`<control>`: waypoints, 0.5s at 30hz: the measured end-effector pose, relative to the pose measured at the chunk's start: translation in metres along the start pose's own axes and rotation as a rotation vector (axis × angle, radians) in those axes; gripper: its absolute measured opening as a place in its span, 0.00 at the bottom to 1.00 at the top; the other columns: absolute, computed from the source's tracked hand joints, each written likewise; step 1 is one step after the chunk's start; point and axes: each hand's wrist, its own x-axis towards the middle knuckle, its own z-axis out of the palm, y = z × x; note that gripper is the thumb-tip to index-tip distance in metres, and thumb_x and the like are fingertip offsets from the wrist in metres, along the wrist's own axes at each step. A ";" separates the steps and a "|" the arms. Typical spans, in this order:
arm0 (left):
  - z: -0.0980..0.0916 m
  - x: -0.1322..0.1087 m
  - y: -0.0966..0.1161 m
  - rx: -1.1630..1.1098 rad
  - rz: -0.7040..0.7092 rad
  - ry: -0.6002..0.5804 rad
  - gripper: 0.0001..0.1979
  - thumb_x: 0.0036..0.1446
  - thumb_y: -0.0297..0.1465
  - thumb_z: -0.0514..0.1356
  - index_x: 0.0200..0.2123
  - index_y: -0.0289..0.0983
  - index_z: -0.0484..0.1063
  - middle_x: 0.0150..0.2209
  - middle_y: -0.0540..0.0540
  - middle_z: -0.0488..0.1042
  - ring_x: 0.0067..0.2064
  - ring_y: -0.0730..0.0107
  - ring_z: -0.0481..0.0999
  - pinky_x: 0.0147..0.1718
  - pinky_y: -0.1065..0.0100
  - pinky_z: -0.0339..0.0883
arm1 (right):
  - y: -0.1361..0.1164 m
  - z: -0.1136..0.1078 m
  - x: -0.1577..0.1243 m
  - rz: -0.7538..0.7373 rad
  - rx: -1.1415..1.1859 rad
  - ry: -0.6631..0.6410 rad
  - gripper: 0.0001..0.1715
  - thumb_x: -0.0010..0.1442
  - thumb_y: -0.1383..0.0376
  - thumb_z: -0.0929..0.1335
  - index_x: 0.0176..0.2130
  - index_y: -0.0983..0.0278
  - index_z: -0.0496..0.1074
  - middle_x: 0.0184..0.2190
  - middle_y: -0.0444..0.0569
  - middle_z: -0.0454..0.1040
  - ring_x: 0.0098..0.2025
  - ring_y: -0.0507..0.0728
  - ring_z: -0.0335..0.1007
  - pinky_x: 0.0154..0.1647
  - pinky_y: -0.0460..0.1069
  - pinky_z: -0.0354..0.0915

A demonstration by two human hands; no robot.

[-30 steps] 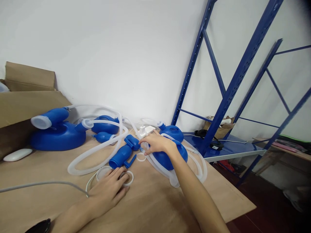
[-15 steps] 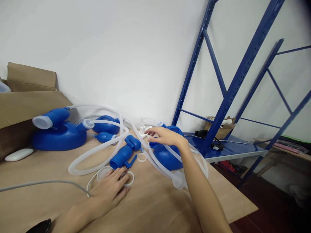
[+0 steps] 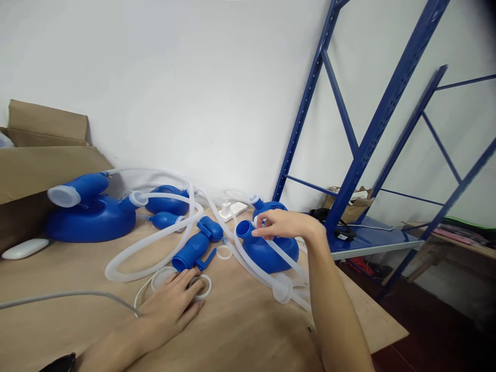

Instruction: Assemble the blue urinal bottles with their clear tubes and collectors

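My left hand (image 3: 172, 302) lies flat on the wooden table, fingers outstretched. Its fingertips touch a white plastic ring (image 3: 208, 293) and come close to a translucent round lid (image 3: 158, 279). Just beyond them lies a blue bottle (image 3: 190, 251) on its side, its mouth towards me. My right hand (image 3: 287, 225) hovers over a large blue plastic jug (image 3: 268, 257) with an uncapped neck. Its fingers are bent and apart beside that neck, with nothing plainly held. A translucent corrugated hose (image 3: 287, 253) runs below this hand, and a hose fitting (image 3: 282, 288) rests in front of the jug.
More blue jugs (image 3: 91, 219) with hoses stand at the left, beside a cardboard box (image 3: 42, 165). A white power strip (image 3: 237, 211) lies near the wall. On the right rises a blue metal rack (image 3: 372, 144). A grey cable (image 3: 70, 294) crosses the front left.
My right hand has moved right and slightly towards me, from above the jug's neck to beside it, its fingers bending more. My left hand stays on the table by the ring.
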 end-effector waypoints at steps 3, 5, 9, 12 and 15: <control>0.003 0.000 -0.002 0.010 -0.004 0.032 0.14 0.70 0.37 0.49 0.49 0.44 0.72 0.56 0.44 0.73 0.54 0.54 0.74 0.51 0.53 0.67 | -0.017 0.008 0.008 0.002 -0.127 0.004 0.32 0.56 0.36 0.69 0.38 0.61 0.74 0.35 0.49 0.79 0.37 0.60 0.75 0.32 0.49 0.62; 0.002 0.002 -0.002 0.017 -0.014 0.042 0.14 0.70 0.36 0.48 0.47 0.43 0.73 0.54 0.44 0.74 0.52 0.54 0.75 0.50 0.54 0.67 | -0.022 0.011 0.014 -0.001 -0.167 -0.012 0.35 0.54 0.35 0.69 0.41 0.62 0.74 0.37 0.50 0.80 0.38 0.61 0.75 0.32 0.49 0.62; -0.006 0.005 0.003 0.034 -0.002 0.038 0.14 0.71 0.36 0.49 0.42 0.42 0.74 0.48 0.45 0.76 0.48 0.55 0.76 0.46 0.55 0.68 | -0.021 0.016 0.025 -0.123 -0.113 -0.128 0.41 0.54 0.37 0.72 0.56 0.60 0.72 0.46 0.51 0.79 0.41 0.59 0.76 0.37 0.48 0.65; -0.011 0.007 0.005 0.024 0.011 0.085 0.14 0.71 0.35 0.49 0.40 0.41 0.74 0.47 0.44 0.77 0.47 0.56 0.75 0.43 0.57 0.68 | -0.019 0.021 0.033 -0.209 -0.083 -0.241 0.49 0.52 0.37 0.73 0.65 0.53 0.66 0.48 0.49 0.79 0.46 0.60 0.76 0.44 0.48 0.67; -0.016 0.010 0.006 -0.003 0.035 0.127 0.13 0.71 0.34 0.49 0.41 0.41 0.74 0.47 0.44 0.76 0.46 0.58 0.75 0.41 0.59 0.68 | -0.018 0.028 0.045 -0.195 -0.106 -0.301 0.54 0.50 0.39 0.75 0.68 0.52 0.63 0.47 0.49 0.78 0.48 0.60 0.76 0.46 0.49 0.67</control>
